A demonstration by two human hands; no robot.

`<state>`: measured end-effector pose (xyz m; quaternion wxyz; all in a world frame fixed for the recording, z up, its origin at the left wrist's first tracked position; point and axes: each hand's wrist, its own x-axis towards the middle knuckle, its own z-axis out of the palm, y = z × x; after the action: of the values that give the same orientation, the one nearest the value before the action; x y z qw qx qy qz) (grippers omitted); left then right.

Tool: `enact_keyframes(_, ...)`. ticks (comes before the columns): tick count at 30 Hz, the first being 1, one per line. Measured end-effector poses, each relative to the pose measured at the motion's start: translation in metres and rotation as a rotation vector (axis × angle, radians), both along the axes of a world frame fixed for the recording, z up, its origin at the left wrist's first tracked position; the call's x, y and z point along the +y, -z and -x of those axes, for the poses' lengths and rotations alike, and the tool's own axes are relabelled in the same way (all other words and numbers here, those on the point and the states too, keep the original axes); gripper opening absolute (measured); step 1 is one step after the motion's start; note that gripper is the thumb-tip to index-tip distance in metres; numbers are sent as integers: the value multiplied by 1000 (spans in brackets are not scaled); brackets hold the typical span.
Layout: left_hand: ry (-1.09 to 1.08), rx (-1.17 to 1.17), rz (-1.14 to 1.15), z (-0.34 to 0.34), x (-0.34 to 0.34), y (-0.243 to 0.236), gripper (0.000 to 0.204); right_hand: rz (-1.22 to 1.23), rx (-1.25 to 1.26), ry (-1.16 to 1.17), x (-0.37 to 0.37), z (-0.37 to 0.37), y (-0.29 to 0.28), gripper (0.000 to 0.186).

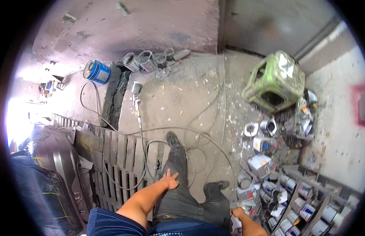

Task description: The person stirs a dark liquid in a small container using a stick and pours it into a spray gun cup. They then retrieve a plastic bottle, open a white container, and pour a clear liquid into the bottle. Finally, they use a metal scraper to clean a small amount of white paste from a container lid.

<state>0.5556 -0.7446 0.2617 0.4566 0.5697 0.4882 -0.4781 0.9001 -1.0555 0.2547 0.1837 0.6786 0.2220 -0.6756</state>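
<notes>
My left hand (171,180) is over my left leg, at about knee height, fingers apart and nothing in them. Low at the right, my right hand (236,212) hangs beside my right leg with its fingers curled in; whether anything is inside them is hidden. Closest to it are a whitish plastic jug (245,192) and other containers on the floor. Ahead of my left foot lies what looks like a spray gun with a grey cup (137,88), joined to a long thin hose (141,135) that loops over the floor.
Slatted grating (119,157) covers the floor at left, beside a dark car bumper (60,157). A blue bucket (97,72) and dirty open cans (146,61) line the far wall. At right stand a green box-like frame (275,80), a metal can (262,165) and a rack of paint cans (306,190).
</notes>
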Motion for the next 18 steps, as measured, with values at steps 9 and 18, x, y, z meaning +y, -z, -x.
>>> enact_keyframes(9, -125, -119, 129, 81, 157, -2, 62, -678, -343, -261, 260, 60, -12, 40)
enact_keyframes(18, -279, -289, 202, 168, 234, -7, 63, -977, -158, -135, 651, 117, -37, 12)
